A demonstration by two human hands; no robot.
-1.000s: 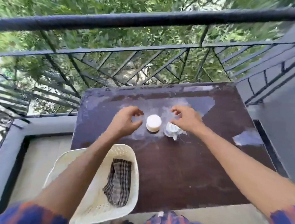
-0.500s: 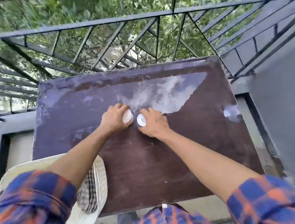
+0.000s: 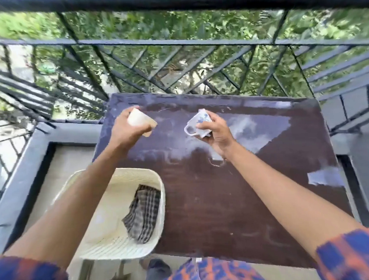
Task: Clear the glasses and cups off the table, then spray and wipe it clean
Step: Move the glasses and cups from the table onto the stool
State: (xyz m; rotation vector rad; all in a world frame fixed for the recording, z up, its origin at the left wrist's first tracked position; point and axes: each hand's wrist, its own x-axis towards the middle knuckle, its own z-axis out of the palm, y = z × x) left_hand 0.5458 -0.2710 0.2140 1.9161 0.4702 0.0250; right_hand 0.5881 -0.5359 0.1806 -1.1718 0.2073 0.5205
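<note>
My left hand point(image 3: 124, 133) grips a cream paper cup point(image 3: 139, 120), tilted and lifted above the left part of the dark brown table point(image 3: 213, 197). My right hand point(image 3: 218, 133) holds a white teacup with blue flowers point(image 3: 197, 123), tipped on its side with its handle to the left, also raised off the table. Both cups hang over the far half of the tabletop, about a hand's width apart. The tabletop has pale smears and glare patches.
A cream plastic basket point(image 3: 95, 245) sits at the table's near left corner with a folded checked cloth point(image 3: 143, 213) inside. A black metal railing point(image 3: 175, 43) runs close behind the table and along both sides. A low grey ledge point(image 3: 18, 179) borders the left.
A second ago both hands were reaching for the cups standing on the table. They closed around them, and now both cups are lifted and pulled apart. The head view shifted too.
</note>
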